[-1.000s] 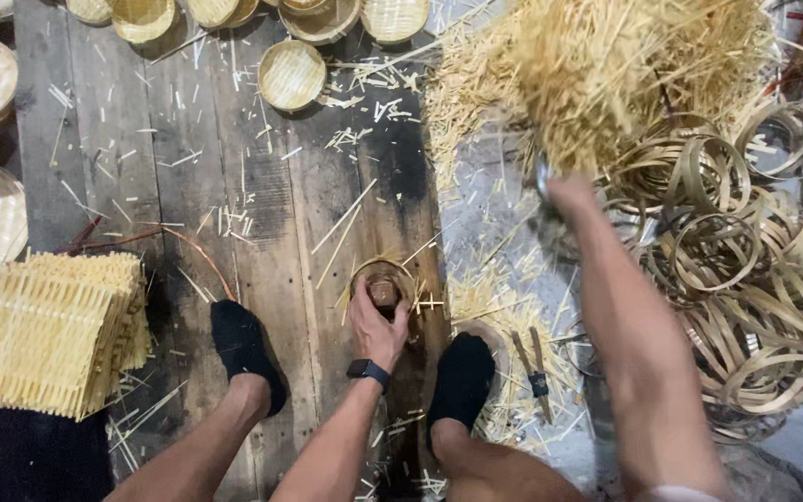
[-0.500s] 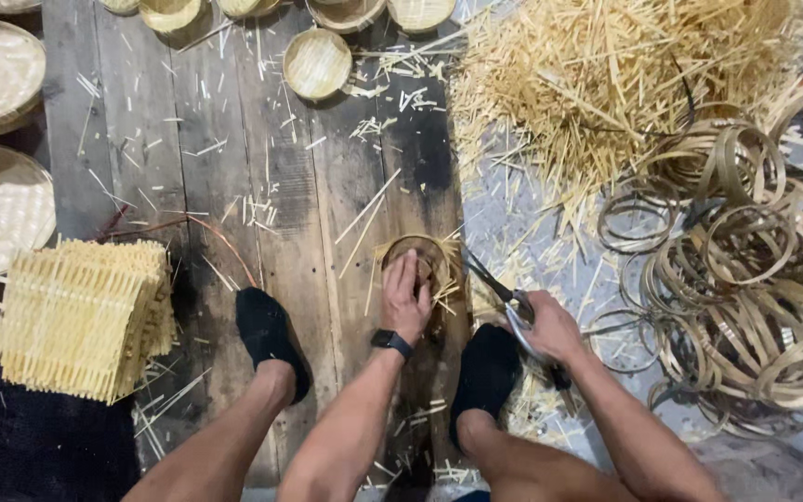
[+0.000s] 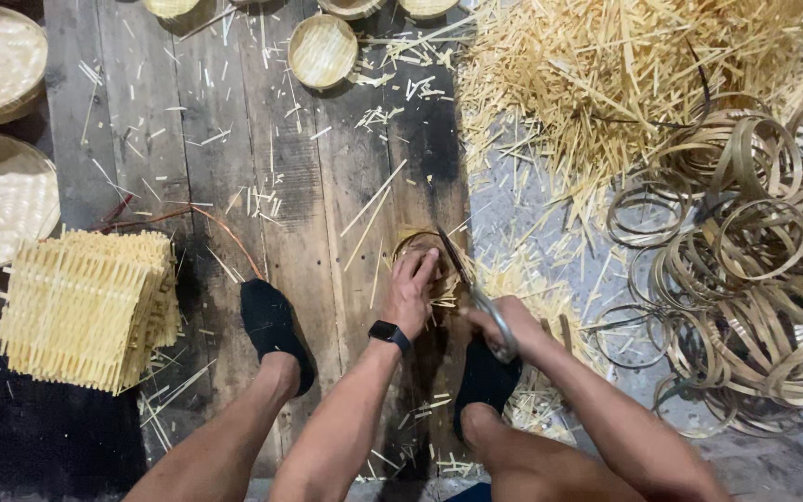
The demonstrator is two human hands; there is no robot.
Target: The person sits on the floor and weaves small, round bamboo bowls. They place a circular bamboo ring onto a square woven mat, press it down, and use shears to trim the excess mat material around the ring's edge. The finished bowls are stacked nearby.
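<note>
My left hand (image 3: pixel 413 290), with a black watch on its wrist, presses flat on a small round woven bamboo basket (image 3: pixel 417 245) on the wooden floor between my feet. My right hand (image 3: pixel 504 327) grips a pair of metal scissors (image 3: pixel 465 274). Their blades point up and left and touch the basket's right rim. Most of the basket is hidden under my left hand.
A stack of square woven bamboo mats (image 3: pixel 85 307) lies at left. Round woven trays (image 3: pixel 2 200) and small baskets (image 3: pixel 322 48) sit along the left and top edges. A heap of bamboo splints (image 3: pixel 625 74) is upper right, above many bamboo hoops (image 3: pixel 755 260). My feet wear black shoes (image 3: pixel 273 327).
My right hand came down from the hoops at the right with the scissors and brought them to the basket's rim. My left hand stayed on the basket.
</note>
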